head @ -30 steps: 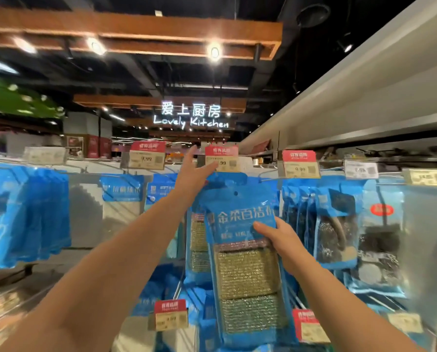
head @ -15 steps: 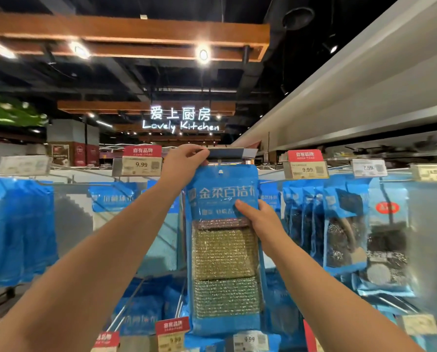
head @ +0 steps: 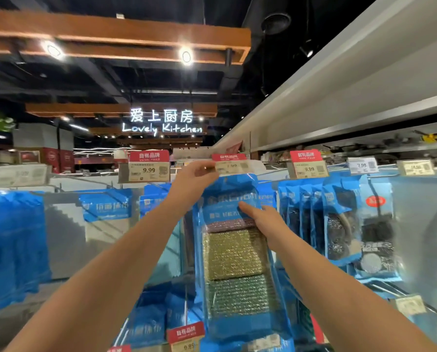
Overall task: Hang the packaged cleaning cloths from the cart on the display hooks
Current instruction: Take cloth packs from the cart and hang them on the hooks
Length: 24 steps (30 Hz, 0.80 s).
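Observation:
A blue packet of gold and green scouring cloths (head: 234, 255) hangs upright in front of the hook rail, its top just under a red and white price tag (head: 231, 163). My left hand (head: 194, 179) is raised at the tag and pinches its left end at the tip of the hook. My right hand (head: 261, 222) grips the packet's right edge, thumb across the printed header. The hook itself is hidden behind the tag and the packet's top. The picture is blurred here.
More blue packets hang at the left (head: 11, 247), behind my left arm (head: 105, 204) and on lower hooks (head: 156, 316). Packs of steel scourers (head: 336, 222) hang close on the right. Price tags (head: 148, 166) line the rail. A grey shelf edge (head: 339, 97) runs overhead.
The packet has risen and swung upright, its top now at the hook's tag. My left hand moved right along the tag. My right hand stayed on the packet's right edge.

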{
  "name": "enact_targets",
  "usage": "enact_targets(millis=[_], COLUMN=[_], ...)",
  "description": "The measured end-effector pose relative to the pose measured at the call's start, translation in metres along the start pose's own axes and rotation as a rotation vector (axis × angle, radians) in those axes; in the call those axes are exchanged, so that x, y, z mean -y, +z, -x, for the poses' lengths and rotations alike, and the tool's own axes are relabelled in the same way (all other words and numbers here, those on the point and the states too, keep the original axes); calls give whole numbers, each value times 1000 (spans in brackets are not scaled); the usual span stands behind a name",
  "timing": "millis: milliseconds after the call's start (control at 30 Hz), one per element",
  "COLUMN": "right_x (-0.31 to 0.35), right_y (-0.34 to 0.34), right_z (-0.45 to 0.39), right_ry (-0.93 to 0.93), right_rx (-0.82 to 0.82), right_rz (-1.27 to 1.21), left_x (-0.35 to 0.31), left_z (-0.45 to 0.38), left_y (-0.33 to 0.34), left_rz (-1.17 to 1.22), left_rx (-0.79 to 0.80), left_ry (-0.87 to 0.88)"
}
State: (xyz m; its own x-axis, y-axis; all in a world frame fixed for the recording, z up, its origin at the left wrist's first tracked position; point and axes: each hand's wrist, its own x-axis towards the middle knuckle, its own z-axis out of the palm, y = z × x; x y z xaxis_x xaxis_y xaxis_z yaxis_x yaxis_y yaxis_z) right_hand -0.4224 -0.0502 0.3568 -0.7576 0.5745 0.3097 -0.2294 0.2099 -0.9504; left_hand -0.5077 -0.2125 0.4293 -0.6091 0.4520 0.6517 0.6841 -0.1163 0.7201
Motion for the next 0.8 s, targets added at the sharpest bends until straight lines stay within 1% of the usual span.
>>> enact_targets(millis=[100,167,233,333,467,600,700,800], right_x=[-15,-31,-47,-72,-110,-164,-195,-225], right_y=[-4,-9,-20,-51,-117,-212,-282,-352], right_z=[9,20,34,58,107,183,255,326], right_ry=[22,48,95,143,262,433,550,701], right_rx=[-28,-65,-61,-74,-169,-353,-463,-546], right_rz=[20,22,9,-5,-4,-4,32,76], left_x=[25,41,53,66,78,84,81,78], left_z=[16,36,60,91,123,176,230,287], left_y=[3,12,30,72,151,254,335,411], left_rz=[50,86,131,171,175,182,175,197], left_rx=[85,114,143,235,476,784,947,1050], left_ry=[0,5,-9,-32,-141,-297,-383,-474])
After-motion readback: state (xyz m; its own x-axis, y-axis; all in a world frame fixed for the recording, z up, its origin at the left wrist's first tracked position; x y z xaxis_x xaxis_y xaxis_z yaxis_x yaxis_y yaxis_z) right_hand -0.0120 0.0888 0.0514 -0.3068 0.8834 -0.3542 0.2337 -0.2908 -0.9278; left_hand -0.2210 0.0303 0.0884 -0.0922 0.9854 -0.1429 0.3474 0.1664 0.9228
